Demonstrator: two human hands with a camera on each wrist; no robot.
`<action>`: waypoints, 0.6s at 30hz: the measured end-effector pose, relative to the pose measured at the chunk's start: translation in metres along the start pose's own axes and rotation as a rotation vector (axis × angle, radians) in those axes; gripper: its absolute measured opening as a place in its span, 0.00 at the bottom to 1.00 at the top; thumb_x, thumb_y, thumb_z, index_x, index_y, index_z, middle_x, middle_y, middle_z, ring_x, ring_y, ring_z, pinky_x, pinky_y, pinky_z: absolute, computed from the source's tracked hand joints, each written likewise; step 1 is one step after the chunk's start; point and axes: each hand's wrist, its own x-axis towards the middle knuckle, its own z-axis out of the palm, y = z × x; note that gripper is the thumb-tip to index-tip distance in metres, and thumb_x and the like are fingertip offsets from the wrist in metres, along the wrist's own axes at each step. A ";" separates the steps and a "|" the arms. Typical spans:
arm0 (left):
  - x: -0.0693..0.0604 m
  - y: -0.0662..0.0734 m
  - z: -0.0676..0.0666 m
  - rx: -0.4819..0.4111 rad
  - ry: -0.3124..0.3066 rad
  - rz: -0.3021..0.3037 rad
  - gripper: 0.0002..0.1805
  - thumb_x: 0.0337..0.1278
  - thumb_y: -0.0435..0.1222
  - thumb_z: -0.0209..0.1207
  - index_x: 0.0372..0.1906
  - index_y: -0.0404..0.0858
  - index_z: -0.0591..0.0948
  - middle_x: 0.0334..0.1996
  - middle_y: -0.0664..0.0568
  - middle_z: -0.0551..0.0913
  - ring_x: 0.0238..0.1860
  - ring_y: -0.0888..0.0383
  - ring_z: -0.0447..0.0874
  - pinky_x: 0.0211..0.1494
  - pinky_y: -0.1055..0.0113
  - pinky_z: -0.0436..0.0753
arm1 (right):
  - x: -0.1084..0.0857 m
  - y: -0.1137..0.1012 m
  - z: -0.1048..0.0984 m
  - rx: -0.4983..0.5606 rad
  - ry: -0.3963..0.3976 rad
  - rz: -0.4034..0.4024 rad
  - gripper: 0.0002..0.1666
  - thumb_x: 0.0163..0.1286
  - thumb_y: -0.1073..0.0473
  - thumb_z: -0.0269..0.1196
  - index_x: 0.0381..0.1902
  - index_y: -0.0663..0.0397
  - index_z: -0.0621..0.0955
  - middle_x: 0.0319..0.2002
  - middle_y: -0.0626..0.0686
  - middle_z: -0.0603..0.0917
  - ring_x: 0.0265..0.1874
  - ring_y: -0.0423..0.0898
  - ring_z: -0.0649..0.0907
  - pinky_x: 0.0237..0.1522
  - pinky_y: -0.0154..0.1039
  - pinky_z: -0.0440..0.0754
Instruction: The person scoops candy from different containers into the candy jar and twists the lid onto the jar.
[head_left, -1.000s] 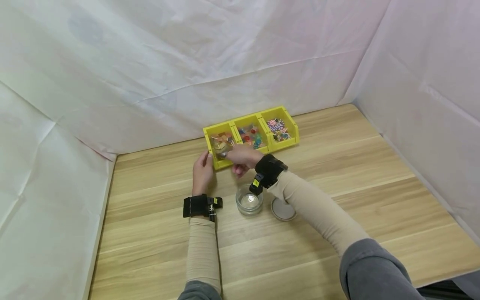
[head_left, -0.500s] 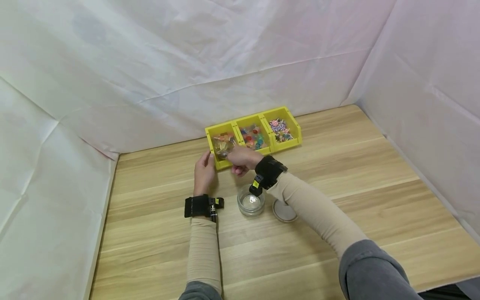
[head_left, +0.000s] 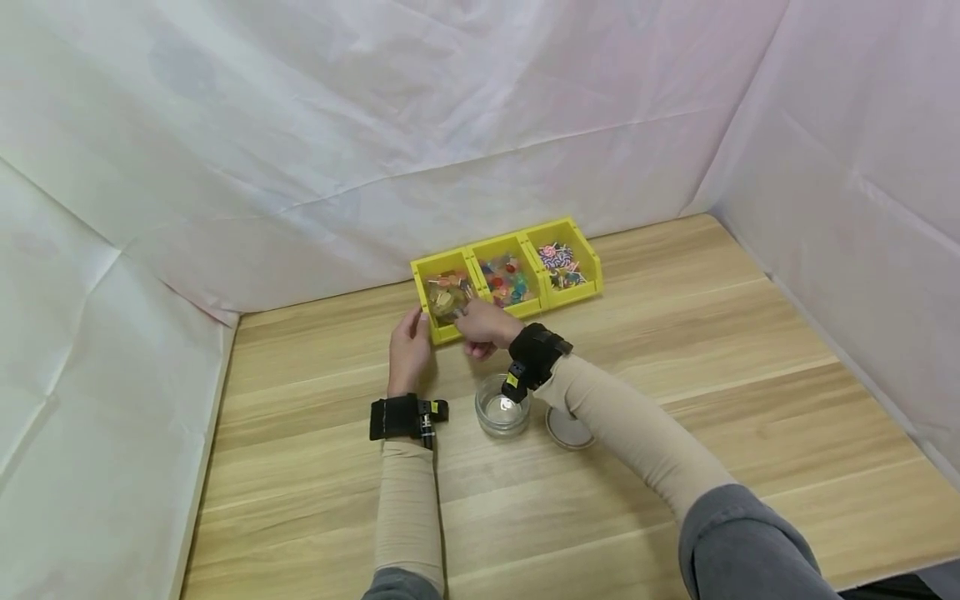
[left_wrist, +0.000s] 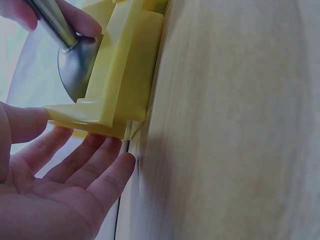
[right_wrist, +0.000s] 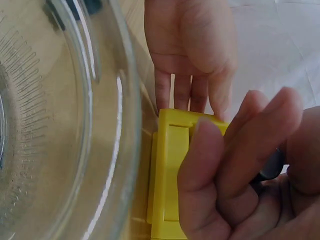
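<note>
With our left grip (head_left: pixel 408 352) pinching the leftmost yellow bin (left_wrist: pixel 82 114), we judged it best to tilt the scoop (left_wrist: pixel 75 67), clamped in our right grip (head_left: pixel 486 327), gently.

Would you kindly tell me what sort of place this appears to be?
Probably a makeshift recording booth: white sheeting hangs behind and on both sides of a wood-grain table, and black wrist straps seem to carry small cameras.

Creased white sheeting (head_left: pixel 360 100) lines the back and sides of a wood-grained table (head_left: pixel 300 500).
</note>
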 end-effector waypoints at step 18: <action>0.001 -0.001 0.001 -0.008 0.005 0.007 0.23 0.77 0.47 0.45 0.70 0.49 0.72 0.69 0.50 0.73 0.71 0.52 0.67 0.74 0.55 0.66 | 0.001 0.013 -0.012 -0.058 -0.008 -0.059 0.21 0.80 0.57 0.44 0.58 0.67 0.73 0.22 0.55 0.77 0.12 0.40 0.74 0.19 0.33 0.81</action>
